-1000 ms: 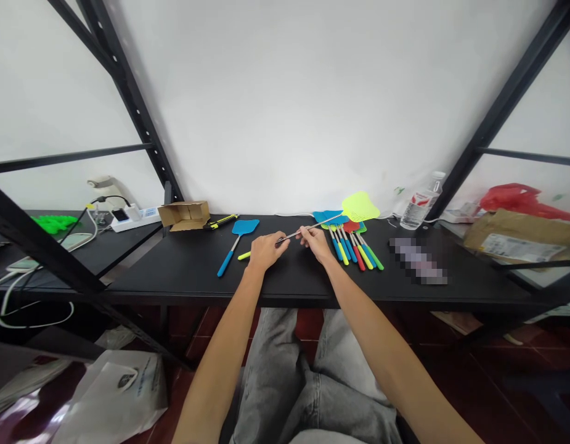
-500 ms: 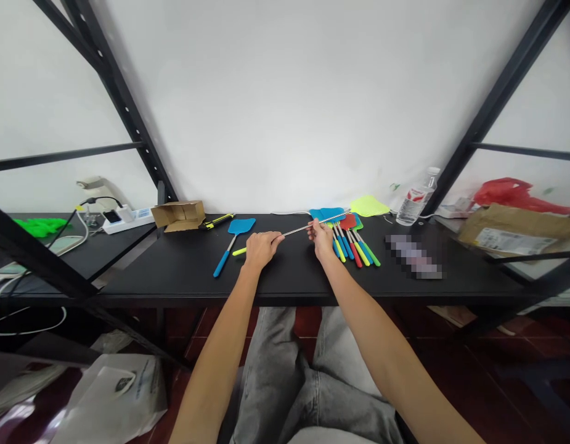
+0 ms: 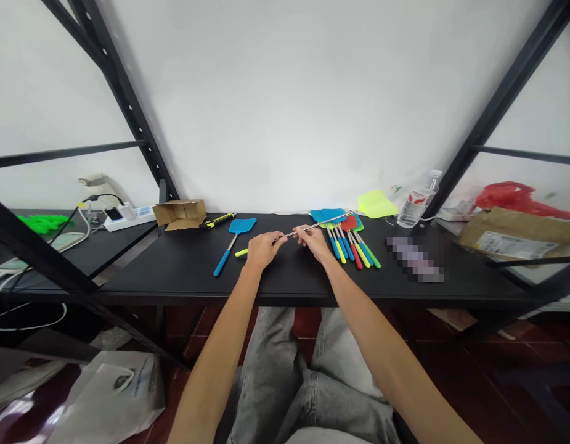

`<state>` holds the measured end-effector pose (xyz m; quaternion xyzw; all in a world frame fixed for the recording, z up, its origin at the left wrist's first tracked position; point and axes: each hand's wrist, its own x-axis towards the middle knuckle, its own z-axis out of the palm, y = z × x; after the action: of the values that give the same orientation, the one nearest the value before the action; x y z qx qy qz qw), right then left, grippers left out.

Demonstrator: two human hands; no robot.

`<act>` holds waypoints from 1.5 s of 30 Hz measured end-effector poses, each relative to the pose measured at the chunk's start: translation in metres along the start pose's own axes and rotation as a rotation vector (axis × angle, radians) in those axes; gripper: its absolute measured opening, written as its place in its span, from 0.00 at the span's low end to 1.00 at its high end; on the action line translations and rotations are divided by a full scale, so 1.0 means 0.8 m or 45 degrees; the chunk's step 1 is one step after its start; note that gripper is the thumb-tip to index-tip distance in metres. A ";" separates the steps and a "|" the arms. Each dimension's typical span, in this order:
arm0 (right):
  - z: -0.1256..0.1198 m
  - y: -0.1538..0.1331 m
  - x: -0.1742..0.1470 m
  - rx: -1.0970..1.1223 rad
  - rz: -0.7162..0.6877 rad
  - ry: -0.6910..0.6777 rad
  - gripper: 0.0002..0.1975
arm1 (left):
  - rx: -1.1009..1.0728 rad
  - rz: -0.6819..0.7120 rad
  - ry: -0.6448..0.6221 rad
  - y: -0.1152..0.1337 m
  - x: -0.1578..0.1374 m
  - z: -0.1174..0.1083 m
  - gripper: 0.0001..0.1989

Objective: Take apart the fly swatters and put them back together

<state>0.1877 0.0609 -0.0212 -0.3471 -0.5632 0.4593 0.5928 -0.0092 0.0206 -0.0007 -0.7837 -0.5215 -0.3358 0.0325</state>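
Observation:
A yellow fly swatter (image 3: 378, 204) with a long metal rod is held slanting above the black table, its head up at the right. My left hand (image 3: 262, 248) is closed around its handle, whose yellow end sticks out to the left. On the rod, close to the left hand, the fingers of my right hand (image 3: 313, 241) pinch the metal. Left of my hands lies a blue fly swatter (image 3: 235, 242). Just beyond my right hand several fly swatters (image 3: 354, 246) with blue, yellow, red and green handles are fanned out together, partly crossed by the held rod.
A small open cardboard box (image 3: 180, 216) and a yellow-black utility knife (image 3: 220, 220) are at the back left. To the right stand a water bottle (image 3: 418, 200), a blurred-out object (image 3: 416, 259) and a cardboard parcel (image 3: 516, 237). Black shelf posts (image 3: 492, 111) frame both sides.
My right hand has slid left along the rod, closer to my left hand. The yellow head has shifted right and slightly up, and more rod shows beyond my right hand.

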 end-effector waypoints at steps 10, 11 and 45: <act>-0.002 0.006 0.003 -0.005 -0.026 0.021 0.21 | 0.001 0.018 -0.056 0.002 0.004 0.010 0.19; -0.002 0.007 0.003 0.016 -0.015 0.065 0.22 | 0.011 0.013 -0.057 0.002 0.005 0.010 0.19; -0.022 -0.003 0.004 0.286 -0.097 0.657 0.25 | 0.190 -0.308 0.345 -0.026 0.001 -0.004 0.11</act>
<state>0.2053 0.0651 -0.0202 -0.3634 -0.3518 0.3925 0.7682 -0.0281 0.0291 -0.0037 -0.6583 -0.6263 -0.4001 0.1199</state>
